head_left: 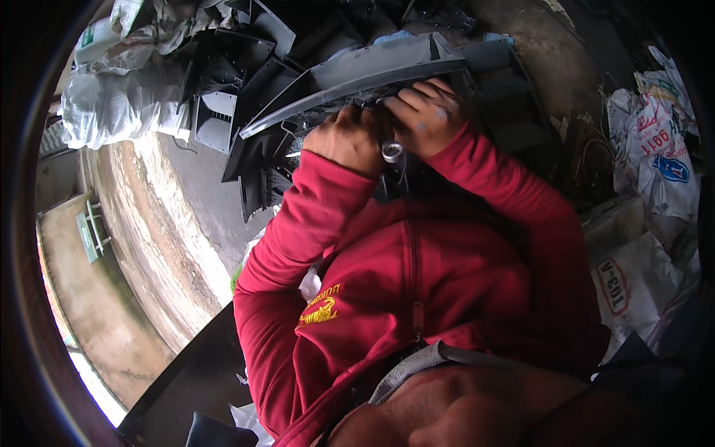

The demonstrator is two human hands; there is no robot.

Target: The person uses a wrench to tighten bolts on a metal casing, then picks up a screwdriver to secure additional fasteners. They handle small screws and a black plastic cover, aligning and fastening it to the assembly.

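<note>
In front of my chest lies a long, curved dark plastic panel (328, 93) with a pale, shiny lengthwise edge. My left hand (346, 139) is closed at its near side, knuckles up, and its fingertips are hidden. Close beside it, my right hand (426, 118) is curled, with greyish smudges on its back. A silver piece with a round end (392, 152) sticks out below my right hand, between both wrists; its other end is hidden, and I cannot tell its kind. What my left fingers grip is out of sight.
Several black plastic parts (290, 37) are piled beyond and beside the panel. White plastic wrapping (123, 104) lies at far left, printed white sacks (655, 141) at right. A flat dark surface (190, 372) is at lower left.
</note>
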